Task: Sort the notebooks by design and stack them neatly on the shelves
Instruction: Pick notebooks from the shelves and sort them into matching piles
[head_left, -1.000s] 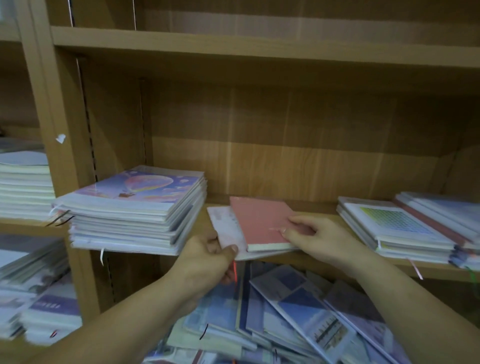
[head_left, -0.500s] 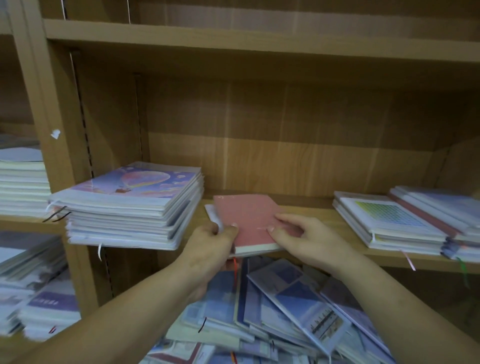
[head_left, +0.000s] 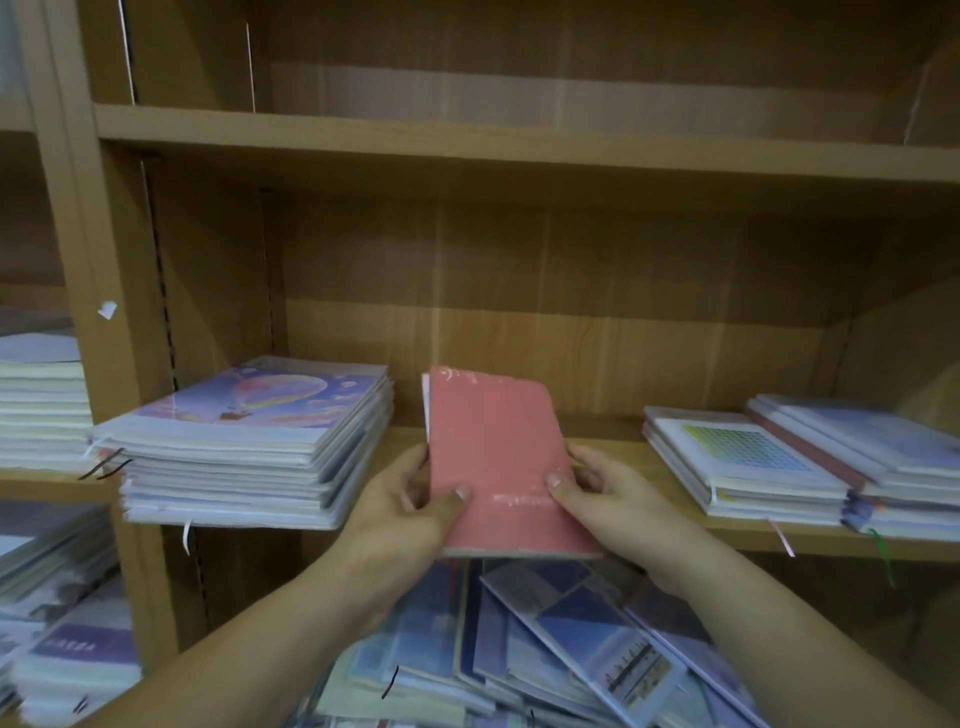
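Two notebooks are in my grip: a pink notebook with a pale notebook behind it, tilted up just above the shelf front edge. I judge the hidden one could slip loose and drop onto the heap below the shelf. My left hand and right hand flank the covers, thumbs clamped on the pink face, other fingers mostly hidden behind.

Light-brown wooden shelf board: left, tall stack of balloon-cover notebooks; right, shorter stack with grid-pattern cover; far right, blurred, seemingly another notebook stack.
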